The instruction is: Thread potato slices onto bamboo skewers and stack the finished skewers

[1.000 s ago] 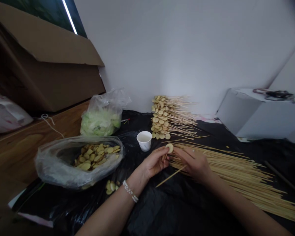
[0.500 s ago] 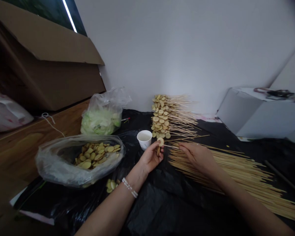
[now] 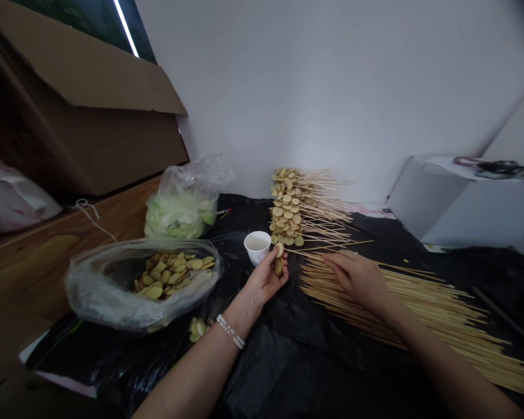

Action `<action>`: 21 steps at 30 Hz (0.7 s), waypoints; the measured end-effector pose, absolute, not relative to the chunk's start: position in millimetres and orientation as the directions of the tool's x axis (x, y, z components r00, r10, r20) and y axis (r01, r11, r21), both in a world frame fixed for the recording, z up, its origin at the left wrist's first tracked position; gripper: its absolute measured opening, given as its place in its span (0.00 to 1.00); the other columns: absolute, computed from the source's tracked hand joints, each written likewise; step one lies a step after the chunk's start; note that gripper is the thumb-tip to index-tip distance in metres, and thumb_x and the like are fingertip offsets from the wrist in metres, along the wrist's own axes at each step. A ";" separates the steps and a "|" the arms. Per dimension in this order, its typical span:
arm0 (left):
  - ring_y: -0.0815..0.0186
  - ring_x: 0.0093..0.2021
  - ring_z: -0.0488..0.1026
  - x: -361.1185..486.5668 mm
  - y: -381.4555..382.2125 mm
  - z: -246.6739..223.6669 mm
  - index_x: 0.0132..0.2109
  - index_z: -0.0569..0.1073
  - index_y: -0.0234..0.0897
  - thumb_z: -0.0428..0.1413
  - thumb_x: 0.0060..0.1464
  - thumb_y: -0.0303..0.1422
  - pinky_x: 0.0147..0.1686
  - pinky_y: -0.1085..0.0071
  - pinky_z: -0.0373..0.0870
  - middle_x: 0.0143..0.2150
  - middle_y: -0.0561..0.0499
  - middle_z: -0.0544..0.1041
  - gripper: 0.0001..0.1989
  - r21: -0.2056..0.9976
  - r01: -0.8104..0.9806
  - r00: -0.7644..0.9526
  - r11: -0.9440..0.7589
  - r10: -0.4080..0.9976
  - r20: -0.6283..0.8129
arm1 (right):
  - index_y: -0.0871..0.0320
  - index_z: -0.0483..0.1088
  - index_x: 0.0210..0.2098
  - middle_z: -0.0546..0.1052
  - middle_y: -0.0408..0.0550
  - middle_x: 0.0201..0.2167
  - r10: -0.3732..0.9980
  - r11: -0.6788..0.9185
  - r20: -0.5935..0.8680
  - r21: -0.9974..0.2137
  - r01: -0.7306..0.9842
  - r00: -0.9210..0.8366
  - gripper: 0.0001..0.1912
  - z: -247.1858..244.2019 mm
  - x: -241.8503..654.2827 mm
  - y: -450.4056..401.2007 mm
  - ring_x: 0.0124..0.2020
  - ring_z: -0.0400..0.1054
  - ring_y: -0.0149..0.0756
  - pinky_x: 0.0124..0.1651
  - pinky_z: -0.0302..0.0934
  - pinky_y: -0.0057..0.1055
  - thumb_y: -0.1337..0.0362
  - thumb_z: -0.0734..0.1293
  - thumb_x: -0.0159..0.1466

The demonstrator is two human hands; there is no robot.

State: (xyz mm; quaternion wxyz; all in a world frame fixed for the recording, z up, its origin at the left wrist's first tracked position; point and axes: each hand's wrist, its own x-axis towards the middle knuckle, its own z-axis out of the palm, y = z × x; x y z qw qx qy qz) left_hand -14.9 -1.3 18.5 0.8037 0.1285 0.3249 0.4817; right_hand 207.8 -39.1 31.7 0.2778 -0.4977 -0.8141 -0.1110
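Note:
My left hand point(image 3: 265, 279), below the white cup point(image 3: 257, 247), pinches a round yellow slice point(image 3: 279, 250) and has more slices against its fingers. My right hand point(image 3: 358, 276) is closed on a thin wooden skewer point(image 3: 304, 253), whose left end is at the pinched slice; whether it pierces the slice cannot be made out. Loose skewers point(image 3: 423, 308) lie under and beyond my right hand. Behind the hands, filled skewers are stacked with their slices point(image 3: 286, 212) to the left. An open plastic bag point(image 3: 96, 297) at the left holds many slices.
A bag of pale green vegetable pieces point(image 3: 181, 212) stands behind the open bag. A few slices point(image 3: 198, 329) lie near my left forearm. Black plastic sheeting point(image 3: 288, 361) covers the work surface. A cardboard box point(image 3: 113, 139) stands back left, a white box point(image 3: 471, 203) at the right.
The slice between my left fingers has tilted and shifted slightly left. My right hand has moved slightly right with the skewer. The slices against my left fingers have turned.

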 end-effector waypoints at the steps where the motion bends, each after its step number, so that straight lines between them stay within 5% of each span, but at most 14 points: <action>1: 0.75 0.24 0.70 -14.9 -1.3 18.5 0.36 0.72 0.34 0.60 0.52 0.34 0.22 0.80 0.66 0.28 0.54 0.74 0.07 0.518 -0.694 0.321 0.500 0.859 -0.399 | 0.54 0.74 0.43 0.76 0.46 0.32 0.747 0.479 0.564 -0.089 0.874 -0.352 0.15 31.7 207.8 -39.2 0.33 0.70 0.34 0.35 0.60 0.28 0.61 0.57 0.67; 9: 0.76 0.24 0.70 -14.5 -1.5 15.2 0.36 0.71 0.35 0.61 0.51 0.32 0.22 0.82 0.65 0.29 0.54 0.73 0.07 0.531 -0.702 0.298 0.474 0.873 -0.386 | 0.52 0.74 0.43 0.76 0.45 0.33 0.768 0.467 0.529 -0.077 0.881 -0.361 0.15 31.7 209.3 -38.4 0.34 0.69 0.33 0.35 0.58 0.27 0.61 0.56 0.67; 21: 0.77 0.23 0.67 -6.1 -8.2 9.4 0.33 0.71 0.35 0.66 0.41 0.32 0.21 0.82 0.62 0.25 0.57 0.68 0.13 0.737 -0.572 0.216 0.361 0.933 -0.289 | 0.54 0.73 0.42 0.77 0.47 0.34 0.779 0.482 0.469 -0.026 0.876 -0.415 0.16 33.3 204.5 -42.4 0.34 0.69 0.33 0.34 0.56 0.28 0.61 0.55 0.68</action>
